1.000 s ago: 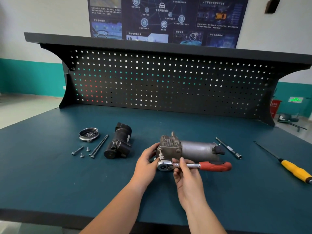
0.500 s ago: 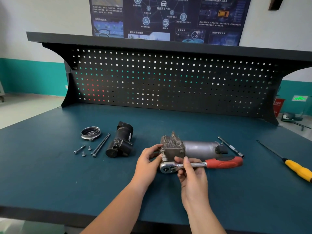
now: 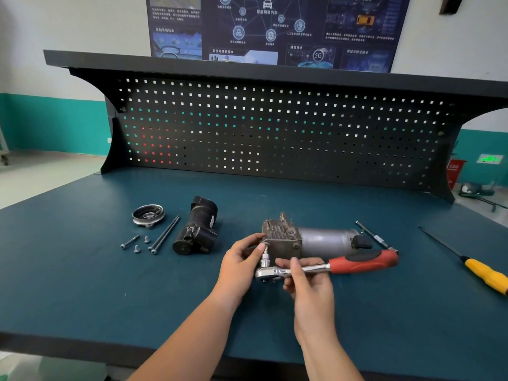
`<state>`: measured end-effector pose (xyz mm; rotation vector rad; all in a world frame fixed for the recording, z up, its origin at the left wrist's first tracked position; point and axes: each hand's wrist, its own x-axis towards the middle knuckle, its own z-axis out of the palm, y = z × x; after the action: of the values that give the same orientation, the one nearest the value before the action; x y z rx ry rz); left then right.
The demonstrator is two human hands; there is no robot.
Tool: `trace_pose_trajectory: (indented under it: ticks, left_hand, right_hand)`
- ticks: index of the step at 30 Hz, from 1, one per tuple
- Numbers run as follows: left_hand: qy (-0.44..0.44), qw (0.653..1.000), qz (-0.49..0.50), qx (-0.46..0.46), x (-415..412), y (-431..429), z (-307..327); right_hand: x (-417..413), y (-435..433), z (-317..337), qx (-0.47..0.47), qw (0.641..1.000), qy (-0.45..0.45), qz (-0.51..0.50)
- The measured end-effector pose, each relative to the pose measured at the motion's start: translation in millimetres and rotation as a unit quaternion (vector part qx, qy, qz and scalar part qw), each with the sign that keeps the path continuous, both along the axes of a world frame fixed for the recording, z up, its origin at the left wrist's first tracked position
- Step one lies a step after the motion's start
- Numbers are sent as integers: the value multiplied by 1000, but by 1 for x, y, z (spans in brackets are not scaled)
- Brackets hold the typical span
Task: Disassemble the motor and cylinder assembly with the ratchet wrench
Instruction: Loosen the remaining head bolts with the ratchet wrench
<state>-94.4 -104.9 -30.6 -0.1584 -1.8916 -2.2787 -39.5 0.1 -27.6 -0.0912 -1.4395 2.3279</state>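
The motor and cylinder assembly (image 3: 310, 237) lies on its side at the middle of the bench, its ribbed metal block to the left and its grey cylinder to the right. My left hand (image 3: 242, 259) grips the block's left end. The ratchet wrench (image 3: 330, 266) with a red handle lies across the front of the assembly, its socket bit set on a bolt at the block's lower left corner. My right hand (image 3: 308, 279) pinches the wrench's chrome shaft just right of its head.
On the dark green bench top (image 3: 82, 284) to the left lie a black motor part (image 3: 196, 229), a round metal cap (image 3: 148, 215), long bolts (image 3: 165, 234) and small screws (image 3: 136, 244). A metal extension bar (image 3: 373, 235) and a yellow-handled screwdriver (image 3: 481, 273) lie right. A pegboard (image 3: 275, 133) stands behind.
The wrench's red handle has swung away from me, rising at the right, while its head stays on the bolt. My left hand keeps its hold on the block.
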Motion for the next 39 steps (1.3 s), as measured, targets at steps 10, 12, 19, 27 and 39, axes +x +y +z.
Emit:
trace_pose_trajectory:
  ticks: [10,12,19,27,39]
  left_hand:
    - [-3,999,-14,30,4,-2,1]
    - [8,999,24,21,4,-3,-1]
    - [-39,999,-24,-15,16,-10,3]
    - [-112,988,-99,34,14,-3,8]
    - [-124,981,-106,109,13,4,4]
  right_hand:
    - [-6,6,6,-175,981,-65,53]
    - [-5,6,7,-169,982,-61,52]
    - [-5,5,6,-75,997,-26,10]
    - [-8,10,8,-54,997,-46,18]
    - [-6,26,15,-388,916,-42,94]
